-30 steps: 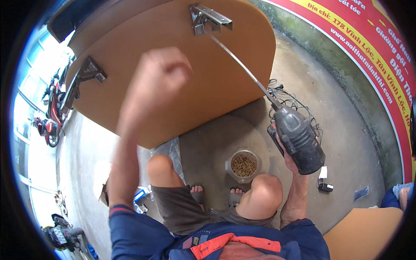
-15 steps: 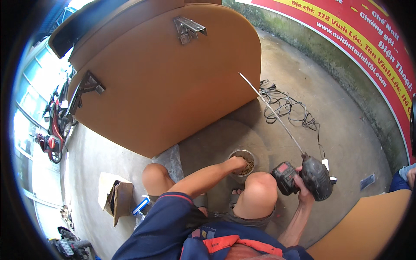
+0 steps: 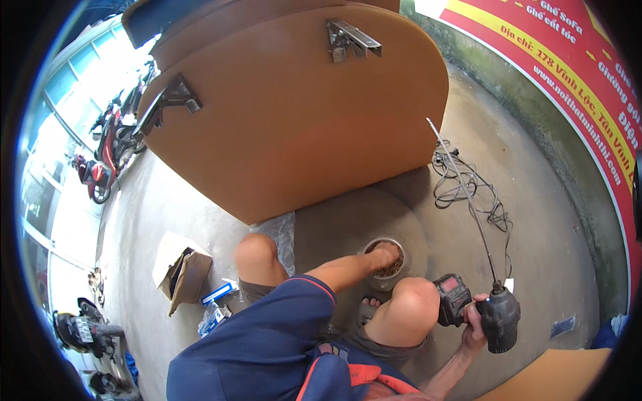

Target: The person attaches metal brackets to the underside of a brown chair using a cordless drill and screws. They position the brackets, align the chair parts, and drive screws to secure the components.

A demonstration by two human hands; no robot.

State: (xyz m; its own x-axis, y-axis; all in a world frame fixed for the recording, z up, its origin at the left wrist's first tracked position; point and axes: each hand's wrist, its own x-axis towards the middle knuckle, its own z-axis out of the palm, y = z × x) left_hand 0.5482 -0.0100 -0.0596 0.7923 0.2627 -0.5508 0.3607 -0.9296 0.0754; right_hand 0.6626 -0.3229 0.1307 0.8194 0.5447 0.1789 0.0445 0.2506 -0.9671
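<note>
My left hand [image 3: 385, 254] is down inside a round metal bowl [image 3: 404, 259] on the floor, among small brownish screws [image 3: 389, 271]. Its fingertips are hidden there. With my right hand [image 3: 475, 326] I grip a black cordless drill [image 3: 500, 322], held beside my right knee. A long thin bit [image 3: 476, 208] runs up from the drill, pointing away from me. Beyond the bowl stands a large tan upholstered panel [image 3: 301, 127], with metal brackets [image 3: 353, 41] fixed near its top and left side.
A black cable [image 3: 468, 190] lies tangled right of the panel. To my left are an opened cardboard box [image 3: 190, 277] and a blue-and-white packet [image 3: 219, 293]. Another tan piece [image 3: 555, 377] sits at lower right. A red banner [image 3: 568, 60] lines the wall; motorbikes [image 3: 100, 167] stand at left.
The view has swung left, so the scene sits farther right. My left hand stays in the bowl, and my right hand still holds the drill, its bit now steeper.
</note>
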